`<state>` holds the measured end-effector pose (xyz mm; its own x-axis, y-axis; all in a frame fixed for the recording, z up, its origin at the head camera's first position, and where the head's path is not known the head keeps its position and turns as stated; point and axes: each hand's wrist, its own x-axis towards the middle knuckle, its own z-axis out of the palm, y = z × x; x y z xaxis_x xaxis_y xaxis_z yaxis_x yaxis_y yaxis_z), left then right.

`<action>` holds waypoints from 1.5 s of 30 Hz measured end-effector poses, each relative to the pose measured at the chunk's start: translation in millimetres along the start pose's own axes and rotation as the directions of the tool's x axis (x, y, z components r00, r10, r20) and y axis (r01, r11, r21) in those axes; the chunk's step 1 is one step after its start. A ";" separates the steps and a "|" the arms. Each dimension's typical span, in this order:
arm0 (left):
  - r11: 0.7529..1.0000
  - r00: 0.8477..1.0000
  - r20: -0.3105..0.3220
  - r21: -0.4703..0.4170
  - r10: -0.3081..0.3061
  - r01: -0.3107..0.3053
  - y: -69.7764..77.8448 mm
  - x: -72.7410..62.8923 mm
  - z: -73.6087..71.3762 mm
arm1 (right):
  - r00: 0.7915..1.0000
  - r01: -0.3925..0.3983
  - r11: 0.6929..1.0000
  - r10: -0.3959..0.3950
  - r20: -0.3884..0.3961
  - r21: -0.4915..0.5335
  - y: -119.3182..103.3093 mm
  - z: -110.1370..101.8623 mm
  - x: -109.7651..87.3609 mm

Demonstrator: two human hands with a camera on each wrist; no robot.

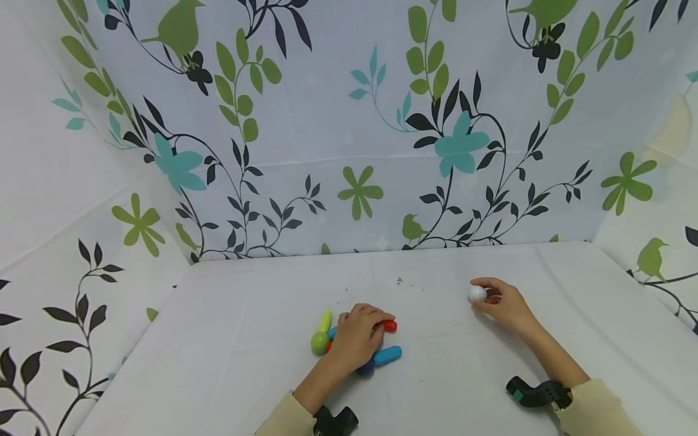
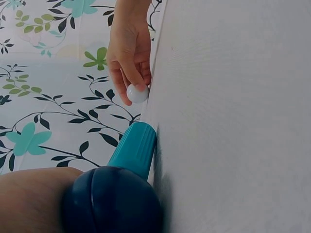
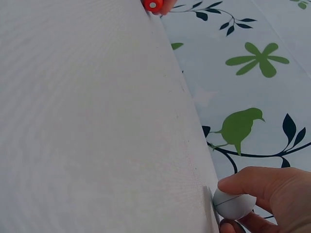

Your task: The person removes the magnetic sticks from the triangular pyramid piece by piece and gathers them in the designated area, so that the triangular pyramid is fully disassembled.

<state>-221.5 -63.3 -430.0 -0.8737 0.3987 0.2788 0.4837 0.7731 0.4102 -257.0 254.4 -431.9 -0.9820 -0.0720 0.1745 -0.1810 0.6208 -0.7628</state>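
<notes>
My right hand [image 1: 508, 307] pinches a white ball [image 1: 477, 293] between thumb and fingers, on the right side of the table; a seam runs around the ball in the right wrist view. The left hand [image 1: 357, 336] curls over a cluster of toy building rods and balls, gripping a red rod [image 1: 389, 326] whose round end carries a pale disc. A blue ridged rod [image 1: 388, 355] touches a dark blue ball [image 1: 366, 368] beside the left palm. Left of that hand, a lime rod [image 1: 325, 321] meets a lime ball [image 1: 319, 343]. Other red and blue parts are mostly hidden underneath.
A white cloth covers the table [image 1: 262, 363]. Behind it hangs a curtain [image 1: 305, 139] printed with leaves, birds and flowers. Small dark specks [image 1: 400, 281] mark the cloth near the back. Black wrist-worn devices [image 1: 540, 393] sit at both sleeves.
</notes>
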 end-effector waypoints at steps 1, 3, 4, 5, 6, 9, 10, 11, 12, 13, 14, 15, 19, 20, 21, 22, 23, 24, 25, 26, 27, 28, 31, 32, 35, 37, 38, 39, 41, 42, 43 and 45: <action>1.000 1.000 -0.001 0.001 0.000 0.000 0.0 0.1 0.1 | 1.000 -0.001 1.000 0.001 0.000 0.001 0.0 -0.1 0.1; 1.000 1.000 0.004 -0.003 -0.004 0.004 0.3 0.4 0.3 | 1.000 -0.002 1.000 0.002 0.003 0.002 0.0 -0.4 0.0; 1.000 1.000 0.006 -0.012 -0.007 0.007 0.3 0.6 0.5 | 1.000 -0.002 1.000 0.002 0.006 0.003 0.1 -0.6 -0.2; 1.000 1.000 0.010 -0.022 -0.012 0.012 0.5 0.9 0.7 | 1.000 -0.001 1.000 0.001 0.008 0.003 0.4 -0.8 -0.2; 0.999 1.000 0.014 -0.033 -0.018 0.019 0.8 1.1 0.7 | 1.000 -0.002 1.000 0.002 0.010 0.004 0.4 -1.1 -0.3; 0.997 0.999 0.016 -0.069 -0.030 0.031 2.3 1.2 -0.2 | 1.000 0.005 1.000 -0.005 0.013 0.007 -0.2 -2.0 -0.9; 0.997 0.999 0.014 -0.076 -0.030 0.031 2.6 1.2 -0.7 | 1.000 0.007 1.000 -0.007 0.014 0.008 -0.5 -2.5 -1.0; 0.996 1.000 0.011 -0.083 -0.028 0.029 2.8 1.3 -1.5 | 1.000 0.010 1.000 -0.010 0.014 0.009 -1.0 -3.0 -1.1; 0.996 1.000 0.008 -0.087 -0.024 0.024 2.6 1.2 -2.4 | 1.000 0.013 1.000 -0.013 0.014 0.007 -1.7 -3.5 -1.2; 0.996 1.000 0.001 -0.091 -0.019 0.019 2.3 1.2 -3.9 | 1.000 0.018 1.000 -0.018 0.013 0.003 -1.9 -3.9 -1.1; 0.995 1.000 -0.002 -0.099 -0.020 0.019 1.5 1.4 -5.4 | 1.000 0.019 1.000 -0.019 0.013 -0.001 -2.3 -4.3 -1.0; 0.995 1.000 -0.004 -0.101 -0.021 0.020 0.3 1.7 -6.9 | 1.000 0.023 1.000 -0.023 0.010 -0.009 -2.6 -4.8 -0.7; 0.993 0.998 -0.003 -0.108 -0.056 0.055 -5.5 2.2 -13.5 | 0.999 0.032 0.999 -0.032 0.004 -0.035 -3.8 -6.3 0.0; 0.992 0.998 0.002 -0.107 -0.068 0.068 -7.4 2.2 -14.5 | 0.999 0.035 0.999 -0.035 0.003 -0.041 -4.4 -6.7 -0.1; 0.992 0.997 0.008 -0.101 -0.076 0.076 -9.1 2.1 -15.6 | 0.999 0.038 0.998 -0.038 0.003 -0.049 -5.0 -7.2 -0.3; 0.992 0.997 0.015 -0.098 -0.081 0.083 -10.6 1.9 -16.7 | 0.999 0.041 0.998 -0.041 0.003 -0.053 -5.8 -7.8 -0.6; 0.992 0.996 0.025 -0.091 -0.091 0.093 -12.3 1.9 -17.3 | 0.999 0.047 0.997 -0.047 0.002 -0.060 -6.7 -8.4 -1.0; 0.991 0.994 0.036 -0.087 -0.104 0.106 -13.6 1.8 -18.0 | 0.999 0.052 0.996 -0.052 0.003 -0.068 -7.9 -9.0 -1.4; 0.989 0.993 0.044 -0.086 -0.113 0.117 -14.6 1.7 -18.7 | 0.998 0.058 0.995 -0.058 0.002 -0.075 -9.3 -9.6 -1.8; 0.988 0.991 0.050 -0.089 -0.122 0.126 -15.5 1.6 -19.3 | 0.998 0.064 0.995 -0.064 0.001 -0.080 -10.8 -10.2 -2.1; 0.987 0.991 0.052 -0.096 -0.126 0.130 -16.3 1.4 -19.7 | 0.997 0.071 0.994 -0.071 0.000 -0.086 -12.5 -10.8 -2.4; 0.985 0.990 0.049 -0.107 -0.133 0.137 -16.8 1.4 -20.1 | 0.997 0.077 0.993 -0.078 -0.002 -0.090 -14.3 -11.4 -2.7; 0.978 0.989 0.028 -0.147 -0.142 0.144 -17.3 1.3 -21.2 | 0.994 0.105 0.989 -0.107 -0.013 -0.103 -19.9 -12.7 -3.2; 0.977 0.990 0.021 -0.161 -0.139 0.141 -17.6 1.2 -21.2 | 0.993 0.116 0.987 -0.119 -0.019 -0.108 -21.8 -12.8 -3.2; 0.973 0.991 0.017 -0.186 -0.133 0.134 -17.4 1.1 -21.9 | 0.987 0.151 0.982 -0.156 -0.038 -0.116 -27.4 -12.1 -3.2; 0.969 0.991 0.029 -0.206 -0.133 0.136 -16.9 0.9 -22.0 | 0.983 0.171 0.978 -0.178 -0.050 -0.118 -31.3 -10.7 -3.4; 0.966 0.991 0.034 -0.218 -0.131 0.136 -16.4 0.9 -22.0 | 0.981 0.179 0.977 -0.186 -0.053 -0.116 -33.3 -9.8 -3.7; 0.964 0.990 0.040 -0.229 -0.132 0.138 -15.7 0.9 -22.0 | 0.980 0.187 0.976 -0.194 -0.054 -0.112 -35.0 -8.9 -4.0; 0.957 0.989 0.051 -0.252 -0.136 0.144 -14.1 1.1 -21.6 | 0.976 0.206 0.973 -0.212 -0.056 -0.104 -38.9 -6.6 -4.8; 0.956 0.989 0.053 -0.255 -0.136 0.145 -13.3 1.2 -21.1 | 0.973 0.218 0.971 -0.224 -0.056 -0.098 -41.1 -5.5 -5.5; 0.955 0.989 0.057 -0.259 -0.135 0.145 -12.4 1.3 -20.9 | 0.970 0.229 0.969 -0.235 -0.055 -0.093 -43.0 -4.2 -6.1; 0.955 0.989 0.063 -0.258 -0.132 0.144 -10.6 1.3 -20.8 | 0.967 0.246 0.966 -0.251 -0.051 -0.084 -46.9 -1.2 -7.2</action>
<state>-226.7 -81.2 -415.9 -0.9315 0.3231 0.1670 0.3497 0.6690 0.6558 -241.4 226.7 -396.7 -0.9011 -0.1852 0.3921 -0.4121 0.6475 -0.6410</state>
